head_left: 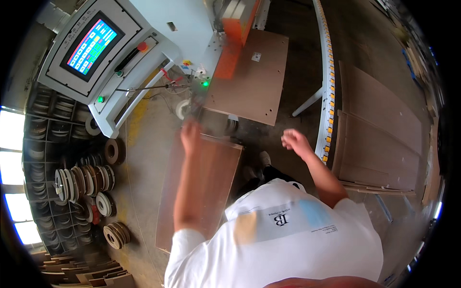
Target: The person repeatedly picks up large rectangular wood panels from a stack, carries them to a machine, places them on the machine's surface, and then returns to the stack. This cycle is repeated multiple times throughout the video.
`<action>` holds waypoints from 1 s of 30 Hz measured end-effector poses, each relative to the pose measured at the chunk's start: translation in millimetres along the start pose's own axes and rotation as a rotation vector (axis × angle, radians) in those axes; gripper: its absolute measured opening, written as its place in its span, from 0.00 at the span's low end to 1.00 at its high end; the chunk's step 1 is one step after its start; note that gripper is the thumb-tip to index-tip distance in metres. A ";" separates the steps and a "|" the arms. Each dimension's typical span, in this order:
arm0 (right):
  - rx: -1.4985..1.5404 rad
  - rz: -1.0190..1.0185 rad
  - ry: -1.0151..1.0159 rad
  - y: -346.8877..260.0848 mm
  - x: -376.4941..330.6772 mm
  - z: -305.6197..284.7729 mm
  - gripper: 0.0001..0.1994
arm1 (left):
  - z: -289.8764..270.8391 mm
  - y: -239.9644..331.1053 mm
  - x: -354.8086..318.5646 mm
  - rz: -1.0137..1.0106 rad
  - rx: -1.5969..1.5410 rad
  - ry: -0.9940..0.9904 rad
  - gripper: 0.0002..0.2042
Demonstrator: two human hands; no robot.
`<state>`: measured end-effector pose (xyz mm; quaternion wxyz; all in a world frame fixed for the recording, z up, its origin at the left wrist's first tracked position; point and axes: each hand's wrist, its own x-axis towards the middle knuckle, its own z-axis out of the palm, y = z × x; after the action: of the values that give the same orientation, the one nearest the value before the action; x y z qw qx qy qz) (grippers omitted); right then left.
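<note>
Item one: left hand (190, 136). I am seeing it blurred at the top edge of a long brown wooden panel (199, 189), fingers stretched out; I cannot tell whether it is gripping that edge or only touching it.

Item two: right hand (294, 140). It is hanging in the air with fingers curled into a loose fist, holding nothing, well apart from the left hand and near the white curved rail with yellow rollers (327, 86).

Item three: the long brown wooden panel. It is standing tilted in front of me, its lower end down by the concrete floor (149, 144), its upper edge at my left hand.

Item four: a second brown board with a small white label (250, 77). It is lying flat at the orange and white machine (234, 33), just beyond the first panel.

Item five: a grey control console with a coloured touch screen (91, 48), to the left of the machine.

Item six: a dark rack of edge-band rolls (77, 182), along the left.

Item seven: a stack of flat brown boards (379, 134), to the right of the rail.
</note>
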<state>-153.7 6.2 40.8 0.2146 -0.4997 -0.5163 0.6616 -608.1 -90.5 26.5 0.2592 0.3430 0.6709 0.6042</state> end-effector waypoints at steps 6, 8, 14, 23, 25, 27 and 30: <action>-0.218 0.112 0.123 132.7 -170.7 -41.9 0.14 | -47.1 -40.2 186.0 0.179 0.457 0.455 0.17; -0.225 0.235 0.295 181.7 -233.6 -54.7 0.14 | -58.7 -43.1 218.3 0.181 0.600 0.153 0.17; 0.090 0.653 0.663 357.1 -423.4 -51.2 0.13 | -16.9 31.7 165.2 0.300 0.554 0.186 0.14; -0.703 0.162 0.374 408.1 -382.6 -47.9 0.13 | 80.5 121.0 115.0 0.750 0.272 0.077 0.14; -0.532 0.355 0.583 323.0 -341.3 -62.6 0.13 | 116.4 150.6 94.9 0.614 0.182 -0.090 0.12; -0.318 0.280 0.642 305.8 -329.1 -89.0 0.13 | 184.0 167.7 64.2 0.622 -0.081 -0.334 0.11; -0.145 0.288 0.694 273.2 -327.5 -116.9 0.13 | 269.1 183.7 -17.0 0.093 0.228 -0.819 0.12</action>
<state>146.7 -303.3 -56.7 0.2457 -0.7752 -0.3831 0.4381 -365.3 73.0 170.5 0.4371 0.6111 0.5588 0.3510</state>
